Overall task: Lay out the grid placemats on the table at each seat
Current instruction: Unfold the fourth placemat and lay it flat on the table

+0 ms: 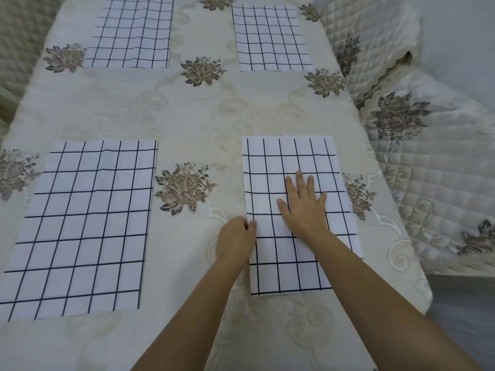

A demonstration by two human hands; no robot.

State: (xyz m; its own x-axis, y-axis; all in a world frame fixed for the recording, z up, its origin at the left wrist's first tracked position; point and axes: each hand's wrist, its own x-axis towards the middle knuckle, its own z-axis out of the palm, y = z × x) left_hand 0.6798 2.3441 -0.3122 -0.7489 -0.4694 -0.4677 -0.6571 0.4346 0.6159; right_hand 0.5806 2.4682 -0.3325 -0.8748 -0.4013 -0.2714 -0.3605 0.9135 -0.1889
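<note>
I saw near-right placemat point(294, 162) running lengthwise away from me; left hand point(235, 236) pinched its left edge, right hand point(302, 207) lay flat mid-mat.

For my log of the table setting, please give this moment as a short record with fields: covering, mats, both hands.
surface: cream embroidered tablecloth with brown flower motifs
placemats laid: four white rectangular fabric mats with dark grid lines
positions: far left placemat; far right placemat; near left placemat; near right placemat
left hand: pinches the left edge of the near right placemat
right hand: lies flat, fingers spread, on the near right placemat
at right: quilted cream cover
</note>
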